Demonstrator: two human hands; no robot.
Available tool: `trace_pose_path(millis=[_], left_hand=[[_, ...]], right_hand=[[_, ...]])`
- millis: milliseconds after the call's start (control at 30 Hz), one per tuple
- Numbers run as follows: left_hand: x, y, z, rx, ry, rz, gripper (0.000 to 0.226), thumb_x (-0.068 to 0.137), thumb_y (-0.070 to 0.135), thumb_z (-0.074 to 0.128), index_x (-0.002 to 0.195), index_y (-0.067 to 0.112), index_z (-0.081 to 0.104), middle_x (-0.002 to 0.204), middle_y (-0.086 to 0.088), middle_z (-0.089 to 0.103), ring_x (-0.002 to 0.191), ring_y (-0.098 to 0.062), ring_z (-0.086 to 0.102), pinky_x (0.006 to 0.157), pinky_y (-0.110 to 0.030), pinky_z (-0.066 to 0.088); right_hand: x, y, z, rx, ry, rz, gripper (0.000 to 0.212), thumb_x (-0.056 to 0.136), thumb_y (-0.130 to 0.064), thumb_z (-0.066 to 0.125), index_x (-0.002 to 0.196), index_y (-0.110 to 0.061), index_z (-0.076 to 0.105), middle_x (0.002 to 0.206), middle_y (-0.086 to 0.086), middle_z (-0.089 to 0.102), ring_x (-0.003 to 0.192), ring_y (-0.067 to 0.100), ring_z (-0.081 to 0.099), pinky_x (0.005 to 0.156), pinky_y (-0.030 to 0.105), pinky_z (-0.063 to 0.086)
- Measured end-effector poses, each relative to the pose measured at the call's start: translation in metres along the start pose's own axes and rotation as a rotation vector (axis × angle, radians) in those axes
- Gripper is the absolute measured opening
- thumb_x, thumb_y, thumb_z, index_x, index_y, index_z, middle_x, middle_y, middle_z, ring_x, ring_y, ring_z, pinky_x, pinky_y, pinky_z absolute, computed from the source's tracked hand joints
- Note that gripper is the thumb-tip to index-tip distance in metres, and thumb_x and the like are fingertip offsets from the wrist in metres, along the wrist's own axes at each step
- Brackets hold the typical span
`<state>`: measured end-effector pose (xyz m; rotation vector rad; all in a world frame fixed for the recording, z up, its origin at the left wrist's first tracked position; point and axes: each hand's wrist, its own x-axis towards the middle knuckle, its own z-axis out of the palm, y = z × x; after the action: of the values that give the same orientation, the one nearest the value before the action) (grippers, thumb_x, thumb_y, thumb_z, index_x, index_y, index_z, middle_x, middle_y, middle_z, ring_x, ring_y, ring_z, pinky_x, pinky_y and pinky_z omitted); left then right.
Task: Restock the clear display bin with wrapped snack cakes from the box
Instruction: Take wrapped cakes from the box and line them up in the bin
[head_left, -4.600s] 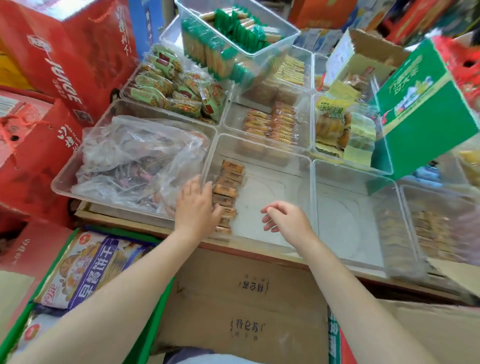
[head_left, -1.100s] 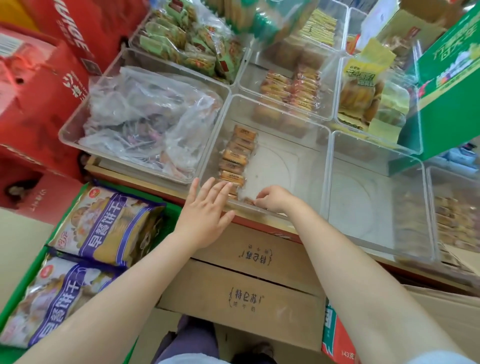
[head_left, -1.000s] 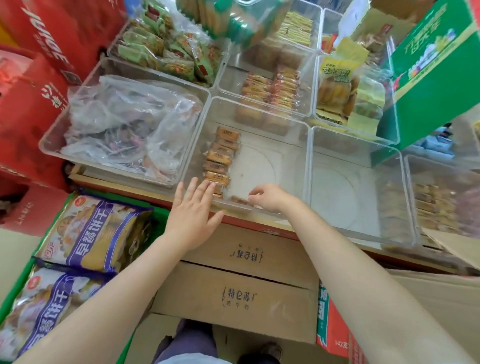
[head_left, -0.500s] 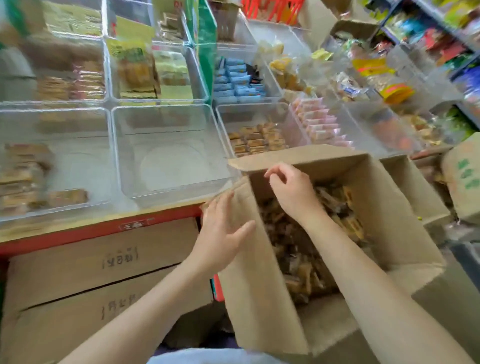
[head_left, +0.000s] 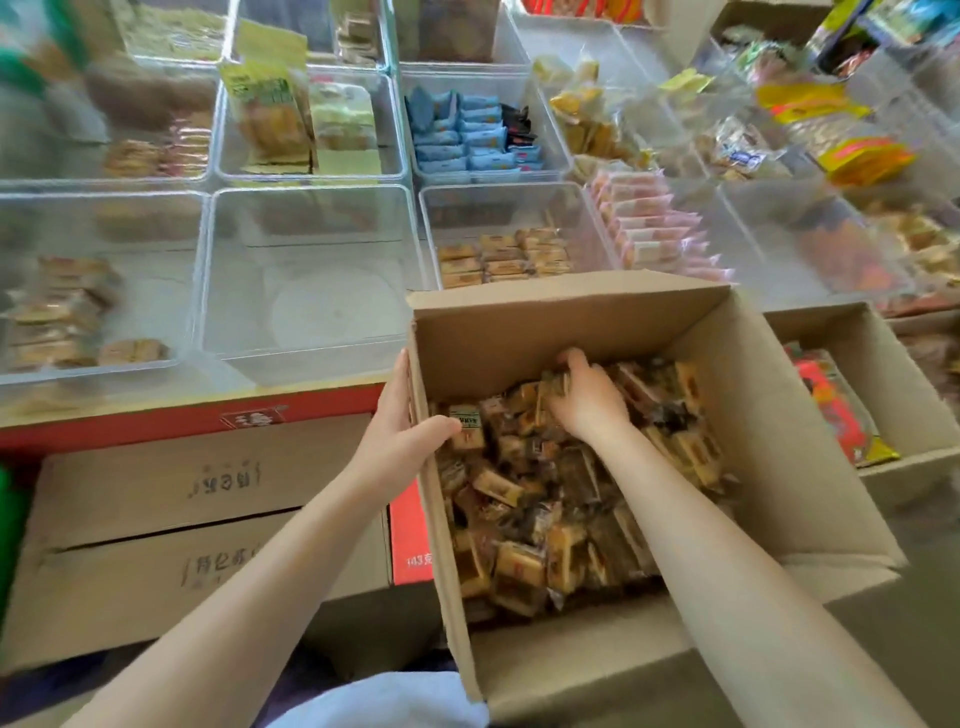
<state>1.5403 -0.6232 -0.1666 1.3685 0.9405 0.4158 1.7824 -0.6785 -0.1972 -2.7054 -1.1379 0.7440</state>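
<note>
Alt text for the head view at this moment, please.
A person's right hand digs into an open cardboard box full of wrapped snack cakes, while the left hand grips the box's left wall. Beyond stand clear display bins, the nearest one empty.

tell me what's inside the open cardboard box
The open brown cardboard box holds a loose heap of small clear-wrapped brown and yellow snack cakes. The right hand reaches into them; its fingertips and the box floor are covered. The left hand holds the box's wall.

Red-edged shelf carries rows of clear bins, touching side by side
</note>
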Motion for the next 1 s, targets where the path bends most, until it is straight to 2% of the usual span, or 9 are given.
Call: trace_pose_path(millis=[100,233,333,400,500,600,733,867,1000], left_hand=[[-0.008,-0.002,-0.002,0.144,0.123,0.015,0.103,0.073,0.049,0.073,0.158,0.042,0.015,0.161,0.01,0.029,0.146,-0.014,0.033,0.119,-0.052,0.034],[-0.014,0.012,-0.012,0.718,0.21,0.552,0.098,0.079,0.058,0.072,0.158,0.039,0.016,0.168,0.003,0.015,0.152,-0.024,0.022,0.119,-0.051,0.027],[-0.012,0.028,-0.021,0.808,0.174,0.741,0.07,0.083,0.058,0.06,0.146,0.036,0.04,0.158,-0.001,0.038,0.144,-0.025,0.039,0.112,-0.053,0.04],[-0.014,0.038,-0.033,0.697,0.226,0.787,0.047,0.085,0.05,0.064,0.124,0.024,0.061,0.129,0.0,0.061,0.119,-0.017,0.057,0.096,-0.04,0.053],[-0.02,0.055,-0.067,0.305,0.287,0.569,0.026,0.085,0.047,0.076,0.097,0.026,0.069,0.088,0.017,0.069,0.086,0.001,0.063,0.075,-0.019,0.052],[-0.02,0.061,-0.115,-0.027,0.264,0.216,0.022,0.087,0.045,0.07,0.089,0.023,0.073,0.078,0.006,0.074,0.071,-0.002,0.066,0.065,-0.018,0.052],[-0.015,0.043,-0.19,-0.103,0.213,0.082,0.034,0.084,0.049,0.067,0.094,0.017,0.075,0.081,-0.002,0.076,0.072,-0.007,0.068,0.068,-0.025,0.056],[0.005,-0.005,-0.287,-0.004,0.288,0.056,0.029,0.102,0.046,0.055,0.1,0.023,0.074,0.096,0.004,0.074,0.092,-0.007,0.068,0.081,-0.028,0.054],[0.04,-0.071,-0.41,0.593,0.502,0.039,0.066,0.095,0.059,0.036,0.127,0.01,0.065,0.133,-0.011,0.062,0.128,-0.027,0.053,0.102,-0.043,0.041]], right_hand=[[-0.018,-0.021,-0.012,0.428,-0.152,-0.046,0.027,0.095,-0.029,0.063,0.12,-0.023,0.054,0.108,0.005,0.061,0.082,0.02,0.065,0.062,0.029,0.057],[-0.049,-0.052,-0.036,0.973,-0.421,-0.043,0.026,0.095,-0.029,0.066,0.12,-0.023,0.059,0.119,0.01,0.065,0.105,0.026,0.069,0.093,0.047,0.058],[-0.068,-0.077,-0.049,1.081,-0.521,-0.1,0.03,0.099,-0.031,0.06,0.125,-0.016,0.06,0.117,0.014,0.069,0.109,0.026,0.068,0.099,0.047,0.053],[-0.079,-0.1,-0.052,1.102,-0.529,-0.096,0.034,0.102,-0.037,0.052,0.119,-0.009,0.06,0.1,0.017,0.067,0.085,0.024,0.066,0.076,0.037,0.055],[-0.087,-0.133,-0.05,0.941,-0.4,-0.104,0.046,0.105,-0.047,0.039,0.102,-0.009,0.065,0.073,0.009,0.055,0.049,0.016,0.048,0.046,0.026,0.035],[-0.096,-0.173,-0.045,0.633,-0.254,-0.149,0.063,0.104,-0.058,0.029,0.099,-0.007,0.067,0.071,0.006,0.063,0.052,0.014,0.056,0.049,0.027,0.043],[-0.1,-0.255,-0.015,0.532,-0.276,-0.342,0.048,0.103,-0.056,0.038,0.102,-0.018,0.068,0.082,0.01,0.074,0.063,0.018,0.064,0.055,0.028,0.05],[-0.087,-0.331,0.046,0.646,-0.413,-0.33,0.032,0.1,-0.041,0.058,0.107,-0.011,0.063,0.078,0.006,0.075,0.057,0.017,0.066,0.045,0.028,0.043],[-0.067,-0.389,0.095,0.707,-0.403,-0.204,0.028,0.1,-0.035,0.061,0.113,-0.011,0.061,0.088,0.007,0.074,0.062,0.018,0.065,0.048,0.029,0.045]])
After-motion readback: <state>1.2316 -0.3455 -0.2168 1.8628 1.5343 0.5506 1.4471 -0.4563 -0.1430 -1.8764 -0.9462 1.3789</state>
